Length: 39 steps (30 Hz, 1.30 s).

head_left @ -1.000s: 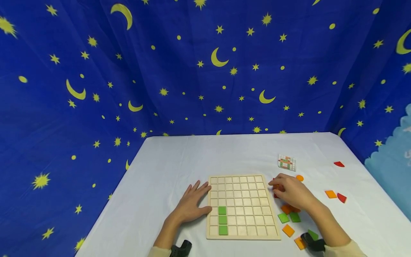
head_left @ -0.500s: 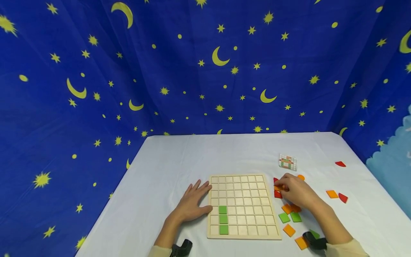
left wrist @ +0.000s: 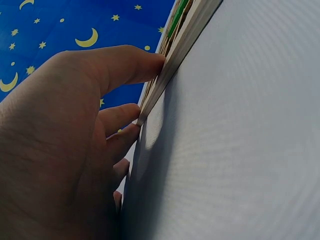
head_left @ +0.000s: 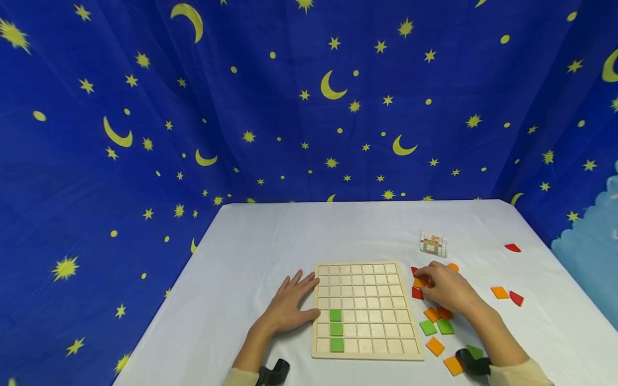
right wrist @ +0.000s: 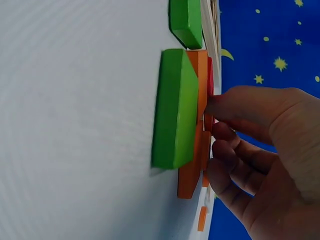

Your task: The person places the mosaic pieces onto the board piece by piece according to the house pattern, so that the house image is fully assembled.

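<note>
Far left: the left hand (head_left: 288, 307) is laid with fingers spread; its thumb and index fingertip are set against the left edge of the wooden grid board (head_left: 369, 303), and thumb contact is confirmed in the left wrist view. No shift of this hand is noted over the last second; the board is judged to be steadied by it.

Board: three green tiles (head_left: 336, 329) are seated in the second column from the left, in the bottom three rows. No tile has been added over the same interval.

Right of board: an orange piece (head_left: 420, 282) lies between two red pieces (head_left: 417, 293), outside the board. Its upper edge is covered by the fingertips of the right hand (head_left: 446, 287), whose fingers are curled. Whether the piece is pinched or only touched cannot be told; contact is partly hidden in both views. A second ago the fingertips were held nearer the board's right edge; they have since been drawn back rightward, and more of the orange and red is exposed. Selection of a piece is therefore judged to be in progress, with placement not yet made.

Farther right: an orange disc (head_left: 453, 267) is noted just beyond the hand.
</note>
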### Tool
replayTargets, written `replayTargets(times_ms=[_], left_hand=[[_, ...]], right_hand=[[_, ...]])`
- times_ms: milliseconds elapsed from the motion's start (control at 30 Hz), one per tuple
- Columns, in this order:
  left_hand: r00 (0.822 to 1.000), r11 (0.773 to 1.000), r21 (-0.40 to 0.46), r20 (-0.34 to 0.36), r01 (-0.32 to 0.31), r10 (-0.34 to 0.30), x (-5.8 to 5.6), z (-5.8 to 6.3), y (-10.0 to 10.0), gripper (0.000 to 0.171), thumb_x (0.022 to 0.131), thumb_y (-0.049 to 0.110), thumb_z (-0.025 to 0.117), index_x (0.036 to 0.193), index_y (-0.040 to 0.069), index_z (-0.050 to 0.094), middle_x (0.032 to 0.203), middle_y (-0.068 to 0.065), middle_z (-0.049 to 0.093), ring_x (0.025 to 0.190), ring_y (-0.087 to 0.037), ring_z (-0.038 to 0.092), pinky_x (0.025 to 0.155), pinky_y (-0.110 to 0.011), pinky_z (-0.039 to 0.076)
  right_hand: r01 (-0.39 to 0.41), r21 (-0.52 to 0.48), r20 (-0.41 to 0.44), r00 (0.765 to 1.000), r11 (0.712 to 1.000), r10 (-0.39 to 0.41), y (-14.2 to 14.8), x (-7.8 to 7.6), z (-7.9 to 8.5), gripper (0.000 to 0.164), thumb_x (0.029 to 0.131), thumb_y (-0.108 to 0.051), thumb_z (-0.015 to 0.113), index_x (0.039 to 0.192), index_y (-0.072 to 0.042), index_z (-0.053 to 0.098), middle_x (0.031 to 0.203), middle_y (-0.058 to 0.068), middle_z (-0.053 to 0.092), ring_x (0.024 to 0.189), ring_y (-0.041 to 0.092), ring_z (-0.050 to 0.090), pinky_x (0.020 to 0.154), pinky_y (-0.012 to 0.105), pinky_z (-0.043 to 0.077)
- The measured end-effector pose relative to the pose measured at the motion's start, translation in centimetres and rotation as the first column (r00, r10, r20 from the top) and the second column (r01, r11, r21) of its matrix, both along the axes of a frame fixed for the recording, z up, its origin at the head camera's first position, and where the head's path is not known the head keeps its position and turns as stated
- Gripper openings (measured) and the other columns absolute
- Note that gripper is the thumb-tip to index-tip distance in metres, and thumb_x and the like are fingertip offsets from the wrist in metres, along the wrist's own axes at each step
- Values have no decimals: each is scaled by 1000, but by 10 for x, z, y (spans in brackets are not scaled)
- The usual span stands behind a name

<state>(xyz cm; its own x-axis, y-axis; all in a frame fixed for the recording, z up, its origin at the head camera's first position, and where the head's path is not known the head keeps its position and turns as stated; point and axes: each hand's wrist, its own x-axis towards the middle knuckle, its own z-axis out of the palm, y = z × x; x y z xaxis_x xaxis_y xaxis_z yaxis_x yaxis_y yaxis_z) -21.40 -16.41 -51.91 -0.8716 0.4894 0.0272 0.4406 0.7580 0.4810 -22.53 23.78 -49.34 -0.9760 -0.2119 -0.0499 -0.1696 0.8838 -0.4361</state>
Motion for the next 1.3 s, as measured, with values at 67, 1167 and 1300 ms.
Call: replayTargets(times_ms=[67,1167,1300], left_hand=[[1000,1000,-3,1,0,0,0,0,0,74,85,53,60,147,19,42,154,3,31,145,-25,14,115,-47,7],[1000,1000,6,-5,-2,2,0,-1,0,73,85,53,60,148,21,41,154,6,30,145,-22,12,116,-44,5],[1000,1000,14,1,-3,3,0,-1,0,73,85,53,60,148,21,41,154,5,30,145,-22,11,116,-44,4]], right_hand=[[9,5,5,1000,1000,-9,0,0,0,31,79,-16,76,108,-9,71,89,1,54,76,19,48,66,34,45],[-262,-150,-193,954,953,231,-34,22,12,29,78,-18,78,106,-11,73,86,-10,55,63,5,47,50,21,41],[-298,-131,-203,941,945,269,-49,28,13,28,77,-19,77,105,-14,74,88,-12,55,65,5,47,52,21,41]])
